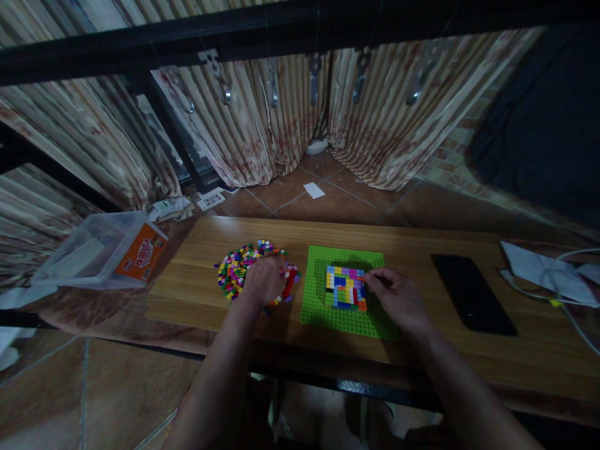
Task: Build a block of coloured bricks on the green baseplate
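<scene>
My left hand (266,279) reaches into a loose pile of small coloured toy bricks (231,275). Its fingers point down and away from me, and their tips are hidden, so any brick in them is out of sight. A green studded baseplate (315,300) lies right of the pile. On it stands a roughly square build of multicoloured bricks (345,289), low and with some gaps in its top. At the build's far right edge is my right hand (394,290), thumb and forefinger pinched together. What the pinch holds, if anything, is too small to make out.
The wooden table (182,269) carries a black phone (473,294) at right, near white cables (529,289) and papers (546,269). A clear plastic tub (98,250) with an orange label lies off the table's left end. Curtains (281,119) hang behind.
</scene>
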Demonstrator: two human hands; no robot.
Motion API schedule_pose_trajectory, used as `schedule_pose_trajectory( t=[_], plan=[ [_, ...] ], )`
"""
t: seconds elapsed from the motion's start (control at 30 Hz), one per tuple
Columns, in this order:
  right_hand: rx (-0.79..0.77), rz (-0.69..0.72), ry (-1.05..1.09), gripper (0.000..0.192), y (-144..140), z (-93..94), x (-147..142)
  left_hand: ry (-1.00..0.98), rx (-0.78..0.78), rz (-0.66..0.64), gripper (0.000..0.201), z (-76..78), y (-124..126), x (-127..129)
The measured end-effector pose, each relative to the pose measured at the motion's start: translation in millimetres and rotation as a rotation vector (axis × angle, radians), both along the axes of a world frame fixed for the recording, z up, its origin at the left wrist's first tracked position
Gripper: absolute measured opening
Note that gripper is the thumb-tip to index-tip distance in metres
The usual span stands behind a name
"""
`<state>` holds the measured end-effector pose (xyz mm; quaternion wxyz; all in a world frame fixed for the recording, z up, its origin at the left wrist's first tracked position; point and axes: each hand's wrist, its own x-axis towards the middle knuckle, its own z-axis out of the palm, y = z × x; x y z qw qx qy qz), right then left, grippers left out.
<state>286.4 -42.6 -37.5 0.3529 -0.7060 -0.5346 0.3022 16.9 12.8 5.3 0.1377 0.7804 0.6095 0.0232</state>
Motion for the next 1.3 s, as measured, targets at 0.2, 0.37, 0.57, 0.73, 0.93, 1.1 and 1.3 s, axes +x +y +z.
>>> schedule_pose_trajectory(
  t=[0.2,0.37,0.57,0.73,0.93,1.1,1.3],
  plan=[
    [0.002,0.0,-0.031,0.031,0.2,0.6,-0.7,0.083,-0.001,0.035,0.021,-0.4,-4.1,3.9],
    [-0.009,0.009,-0.04,0.032,0.2,0.8,-0.9,0.148,0.042,0.054,0.024,-7.5,-4.9,9.7],
    [-0.025,0.023,-0.053,0.032,0.3,0.4,0.0,0.109,0.064,0.039,0.019,-5.5,-3.2,2.6],
    [-0.003,0.021,-0.053,0.03,0.9,1.3,-0.5,0.126,0.087,0.049,0.019,2.5,-5.3,-5.2],
    [-0.003,0.014,-0.061,0.03,0.7,4.3,-2.5,0.146,0.065,0.104,0.018,0.4,-2.7,-6.0],
    [0.021,0.007,-0.059,0.03,1.2,9.1,-2.2,-0.087,0.086,0.124,0.01,-6.6,6.1,-13.9],
    [0.106,-0.101,0.058,0.029,5.5,7.1,8.8,-0.628,0.052,0.069,0.01,-9.8,4.9,0.4]
  ],
)
